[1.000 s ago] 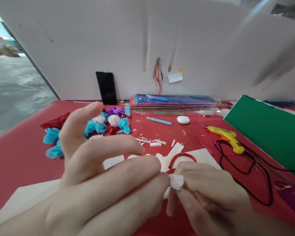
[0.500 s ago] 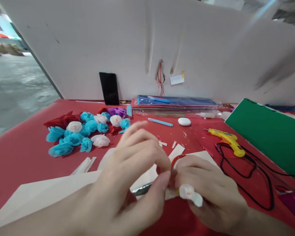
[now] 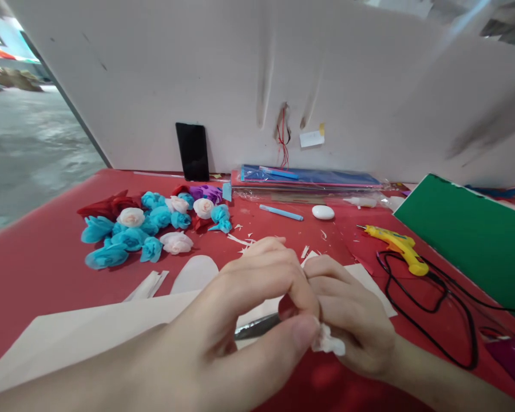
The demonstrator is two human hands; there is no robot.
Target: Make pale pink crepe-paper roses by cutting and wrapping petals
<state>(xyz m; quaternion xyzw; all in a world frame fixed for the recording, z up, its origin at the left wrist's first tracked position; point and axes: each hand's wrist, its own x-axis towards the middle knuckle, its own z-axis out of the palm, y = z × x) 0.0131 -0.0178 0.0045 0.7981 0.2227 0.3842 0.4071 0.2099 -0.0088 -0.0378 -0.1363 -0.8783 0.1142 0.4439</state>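
Note:
A small white crepe-paper flower [image 3: 329, 342] is gripped between my two hands, above the table's front part. My left hand [image 3: 257, 320] pinches at its side, thumb and forefinger tips together. Curled closed, my right hand [image 3: 354, 315] is behind and around the flower, its fingertips partly hidden. A dark metal blade [image 3: 257, 327], seemingly of scissors, shows through the gap of my left hand and runs toward my right hand; its handle is hidden. Beneath the hands are white paper sheets [image 3: 111, 321]. A rounded white paper piece [image 3: 195, 274] lies just beyond my left hand.
Blue, white, red and purple crepe flowers [image 3: 158, 216] are piled at the left. A yellow glue gun [image 3: 397, 246] with a black cord [image 3: 467, 320] lies right, beside a green board [image 3: 467, 246]. Behind are a phone [image 3: 192, 151], a blue pen [image 3: 281, 212] and a white oval object [image 3: 323, 212].
My left hand has moved right, its fingers now against the flower and my right hand. My right hand has turned and shifted slightly left; the red handle near it is now hidden.

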